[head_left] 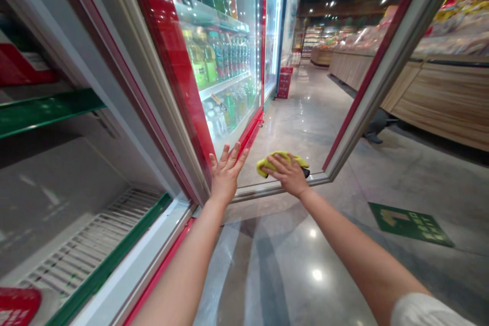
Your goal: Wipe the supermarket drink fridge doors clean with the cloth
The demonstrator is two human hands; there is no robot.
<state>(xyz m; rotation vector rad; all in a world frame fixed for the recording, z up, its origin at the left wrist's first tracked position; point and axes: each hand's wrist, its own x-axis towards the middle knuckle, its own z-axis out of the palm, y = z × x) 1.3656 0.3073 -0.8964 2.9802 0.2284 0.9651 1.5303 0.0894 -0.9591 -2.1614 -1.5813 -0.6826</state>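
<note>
An open glass door [332, 173] with a grey metal frame spans the middle of the view. My left hand [225, 175] has its fingers spread on the lower glass near the hinge side and holds nothing. To its right, my right hand [288, 174] presses a yellow cloth [282, 156] with a dark edge against the glass, just above the bottom frame. Its fingers lie over the cloth.
At left is the open cooler [87, 244] with a wire rack and green-edged shelves. Bottles [225, 56] stand in a lit cooler beyond the glass. Wooden display stands [439, 97] line the right; a person's shoe [374, 135] shows beside them. A green floor sign [410, 224] lies at right.
</note>
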